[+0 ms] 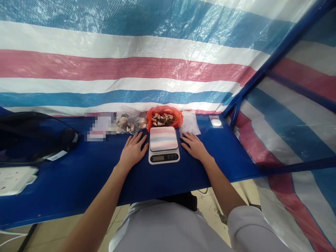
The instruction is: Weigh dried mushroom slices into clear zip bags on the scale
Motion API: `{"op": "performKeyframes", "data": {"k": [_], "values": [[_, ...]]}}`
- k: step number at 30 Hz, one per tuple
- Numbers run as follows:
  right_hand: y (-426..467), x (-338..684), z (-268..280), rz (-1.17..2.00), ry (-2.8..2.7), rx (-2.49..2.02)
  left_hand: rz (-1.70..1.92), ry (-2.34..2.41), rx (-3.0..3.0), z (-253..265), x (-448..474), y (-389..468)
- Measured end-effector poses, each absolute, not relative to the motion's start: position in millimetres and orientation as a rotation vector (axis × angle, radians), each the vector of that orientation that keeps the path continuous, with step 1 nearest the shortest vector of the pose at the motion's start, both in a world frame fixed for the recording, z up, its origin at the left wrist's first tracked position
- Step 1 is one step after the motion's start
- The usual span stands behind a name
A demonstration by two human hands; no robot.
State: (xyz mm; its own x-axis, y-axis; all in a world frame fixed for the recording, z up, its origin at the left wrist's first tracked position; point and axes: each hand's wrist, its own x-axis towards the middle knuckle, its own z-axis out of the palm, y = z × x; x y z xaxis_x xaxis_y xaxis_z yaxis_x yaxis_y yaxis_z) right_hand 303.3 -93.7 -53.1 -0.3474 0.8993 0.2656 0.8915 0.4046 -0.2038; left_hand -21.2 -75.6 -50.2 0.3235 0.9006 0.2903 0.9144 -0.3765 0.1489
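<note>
A striped tarp backs the blue surface (pixel 78 182); the scale (pixel 163 145) sits centred, its pan bare. Left hand (pixel 133 150) and right hand (pixel 194 146) lie flat, fingers spread, empty, just beside it. Behind the scale the red bag (pixel 164 119) gapes: lift pieces gently

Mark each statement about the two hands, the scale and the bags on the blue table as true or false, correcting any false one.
1. Both hands lie flat, the left hand and right hand either side of the white digital kitchen scale. True.
2. The scale's platform carries a heap of pieces. False: it is bare.
3. The orange plastic bag of brown pieces sits behind the scale. True.
4. The right hand grips the clear plastic packet. False: the hand is open, fingertips just short of it.
</note>
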Motion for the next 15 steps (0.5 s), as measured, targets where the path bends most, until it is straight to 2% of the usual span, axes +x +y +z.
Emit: {"op": "performKeyframes", "data": {"k": [15], "values": [[-94.3,303.4,-59.6,0.022,-2.286,-1.505,-0.631,-1.707,-2.533,-53.6,-20.5,-75.4]]}}
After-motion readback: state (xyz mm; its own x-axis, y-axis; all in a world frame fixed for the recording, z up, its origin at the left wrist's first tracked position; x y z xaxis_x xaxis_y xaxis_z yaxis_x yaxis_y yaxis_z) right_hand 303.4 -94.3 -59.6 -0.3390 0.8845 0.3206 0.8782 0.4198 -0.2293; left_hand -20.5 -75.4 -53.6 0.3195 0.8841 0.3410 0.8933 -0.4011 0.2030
